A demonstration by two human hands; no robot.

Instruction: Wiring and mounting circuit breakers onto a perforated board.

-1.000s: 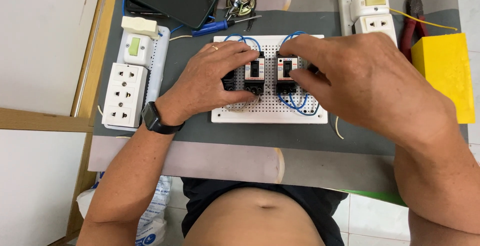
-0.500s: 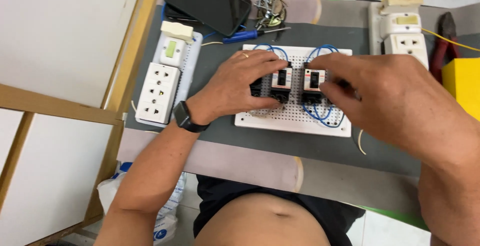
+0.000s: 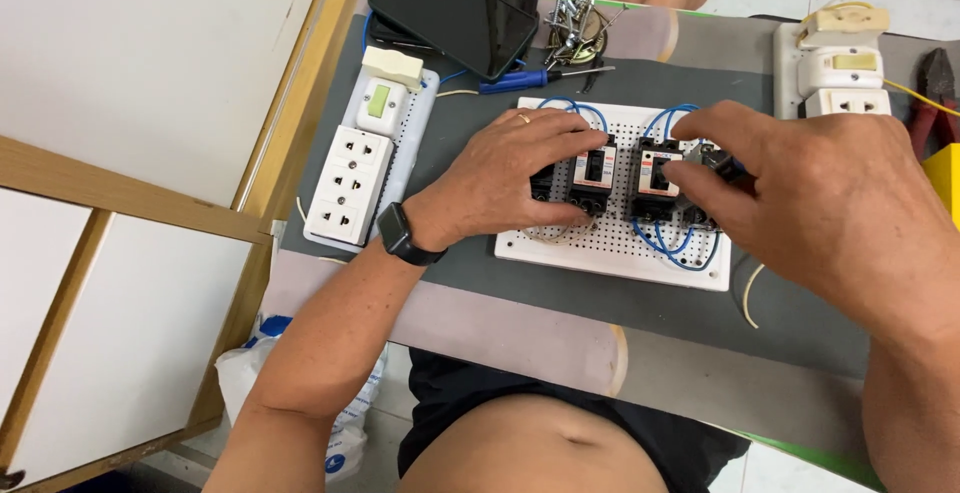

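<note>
At centre frame we see the left hand [image 3: 510,168] grasping a small black breaker block [image 3: 592,175] on the white perforated plastic board [image 3: 600,248]. The right hand [image 3: 800,193] pinches a second black breaker block [image 3: 655,178] beside it, hiding the board's right part. A white socket strip [image 3: 350,185] lies left; a black phone [image 3: 465,13] upper centre.

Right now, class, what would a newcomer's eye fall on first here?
Two black circuit breakers sit mid-table on a white perforated board, looped with blue wires. The left hand grips one breaker and the right hand reaches the other. A dark smartphone lies behind.
</note>
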